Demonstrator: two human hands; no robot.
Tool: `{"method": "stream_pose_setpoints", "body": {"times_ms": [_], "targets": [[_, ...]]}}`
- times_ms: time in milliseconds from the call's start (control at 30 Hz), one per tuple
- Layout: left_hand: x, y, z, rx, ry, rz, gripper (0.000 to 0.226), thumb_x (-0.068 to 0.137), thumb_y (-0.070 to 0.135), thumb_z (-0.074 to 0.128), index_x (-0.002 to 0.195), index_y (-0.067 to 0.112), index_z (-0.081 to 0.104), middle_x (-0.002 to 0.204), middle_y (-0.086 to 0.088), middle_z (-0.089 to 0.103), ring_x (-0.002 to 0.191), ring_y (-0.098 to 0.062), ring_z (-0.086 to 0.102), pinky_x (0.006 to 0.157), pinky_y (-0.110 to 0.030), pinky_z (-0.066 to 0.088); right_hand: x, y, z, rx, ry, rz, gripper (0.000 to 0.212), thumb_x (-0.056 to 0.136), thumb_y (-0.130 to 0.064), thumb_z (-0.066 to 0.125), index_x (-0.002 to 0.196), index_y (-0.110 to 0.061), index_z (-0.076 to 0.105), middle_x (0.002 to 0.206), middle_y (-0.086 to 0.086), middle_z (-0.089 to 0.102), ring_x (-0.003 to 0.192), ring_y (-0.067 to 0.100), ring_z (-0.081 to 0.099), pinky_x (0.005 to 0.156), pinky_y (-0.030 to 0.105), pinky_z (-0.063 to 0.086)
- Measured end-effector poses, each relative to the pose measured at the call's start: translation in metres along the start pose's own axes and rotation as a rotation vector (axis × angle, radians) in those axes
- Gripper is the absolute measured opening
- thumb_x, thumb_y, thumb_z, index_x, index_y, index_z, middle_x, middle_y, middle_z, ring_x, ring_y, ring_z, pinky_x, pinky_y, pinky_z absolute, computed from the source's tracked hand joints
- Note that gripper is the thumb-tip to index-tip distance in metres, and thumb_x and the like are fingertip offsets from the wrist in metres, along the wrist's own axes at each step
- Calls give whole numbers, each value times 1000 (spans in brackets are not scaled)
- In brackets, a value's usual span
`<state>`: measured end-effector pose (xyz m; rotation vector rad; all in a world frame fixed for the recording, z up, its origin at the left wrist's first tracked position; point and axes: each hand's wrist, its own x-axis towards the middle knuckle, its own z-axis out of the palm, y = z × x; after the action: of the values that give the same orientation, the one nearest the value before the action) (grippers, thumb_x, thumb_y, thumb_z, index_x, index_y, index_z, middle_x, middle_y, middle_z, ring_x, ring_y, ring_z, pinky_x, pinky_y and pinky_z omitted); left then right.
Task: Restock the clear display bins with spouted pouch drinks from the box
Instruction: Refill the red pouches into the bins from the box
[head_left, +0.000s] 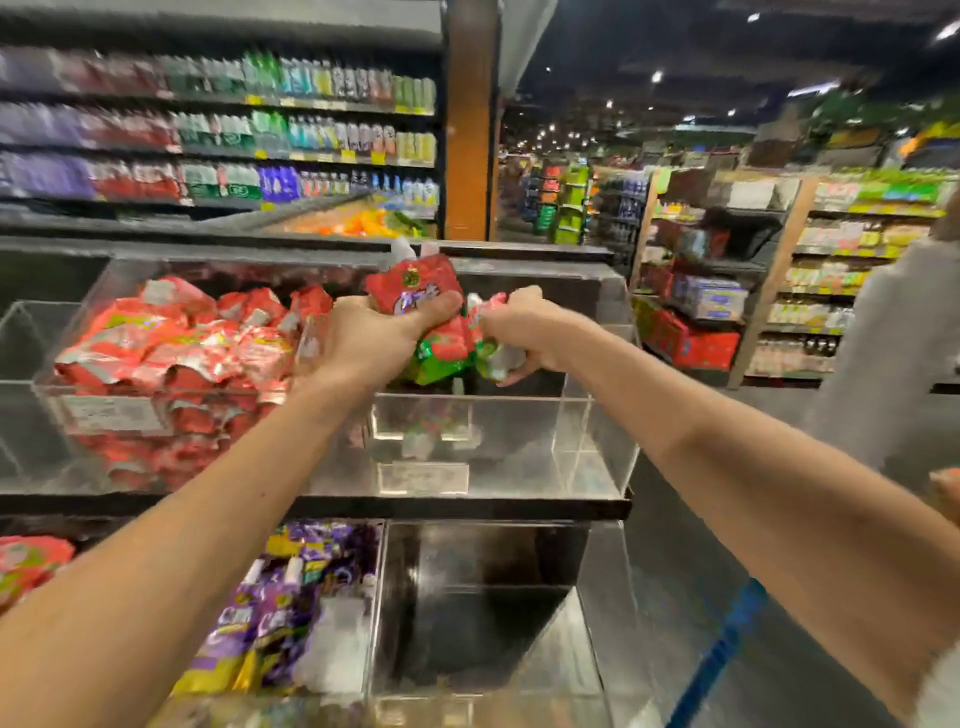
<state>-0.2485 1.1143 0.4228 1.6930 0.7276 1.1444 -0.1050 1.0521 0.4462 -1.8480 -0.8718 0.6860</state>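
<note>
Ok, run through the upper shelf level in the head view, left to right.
Heap of red pouches → left hand → bunch of pouches gripped by both hands → right hand → grocery shelving across the aisle. The clear bin under the hands overlaps them, so it is left out.

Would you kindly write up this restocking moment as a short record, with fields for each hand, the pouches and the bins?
left hand: grips a red pouch
right hand: grips red-and-green pouches
position: both hands are above the upper right bin
upper right bin contents: a few pouches low inside, blurred
upper left bin: piled with stocked red pouches
below: purple pouches
box: not in view
</note>
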Motion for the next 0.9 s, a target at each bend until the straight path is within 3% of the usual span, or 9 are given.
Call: {"method": "stream_pose_setpoints", "body": {"times_ms": [67,133,200,300,533,633,733,833,900], "targets": [[7,-1,0,91,-13,36,25,74,38,85,71,17,71,58,16,65,43,12,55,43,-6,38,13,4,15,-221,166,16,42,103,-12,47,144,-16,38,146,15,47,127,34,54,100,46,47],[14,-5,0,173,-32,77,30,71,43,87,70,16,74,60,14,68,50,11,60,53,-12,50,25,15,25,-684,129,-77,47,104,-9,41,150,-5,34,153,15,40,137,36,44,106,47,37],[25,-16,1,236,-60,97,44,57,64,84,73,23,77,68,10,74,68,-3,72,70,-32,60,46,28,22,-563,101,68,49,100,-9,49,147,-1,37,149,17,44,134,36,46,93,36,46],[35,-28,7,424,-129,196,55,50,83,69,69,32,74,69,11,72,71,-14,71,68,-38,58,53,39,15,-480,74,170,49,87,-6,67,133,-1,53,134,20,57,122,36,58,61,28,47],[43,-48,14,603,-186,378,58,66,80,63,61,23,49,72,-3,62,69,-24,58,60,-39,45,76,41,11,-576,-153,490,37,95,0,60,131,6,52,118,23,64,117,39,61,98,45,52],[42,-52,14,567,-138,379,63,67,82,62,65,20,53,70,-3,61,67,-27,60,58,-42,48,101,54,7,-562,-258,602,30,98,5,50,126,13,50,100,29,67,111,44,63,100,51,49],[41,-54,18,608,-120,366,62,67,81,64,68,20,56,72,-3,63,69,-27,61,60,-42,51,95,55,11,-537,-241,514,40,97,5,50,136,8,48,130,25,57,122,42,58,106,46,46],[39,-52,21,633,-99,335,60,66,76,70,76,17,64,76,-2,66,73,-23,62,63,-37,50,84,57,11,-561,-58,318,36,95,1,55,130,6,55,136,23,56,129,39,52,107,46,42],[38,-54,22,650,-81,347,57,67,74,72,77,18,64,78,-1,66,73,-22,62,62,-33,45,84,59,10,-653,-84,294,35,95,-3,55,130,3,56,136,23,55,129,39,51,103,46,44]]}}
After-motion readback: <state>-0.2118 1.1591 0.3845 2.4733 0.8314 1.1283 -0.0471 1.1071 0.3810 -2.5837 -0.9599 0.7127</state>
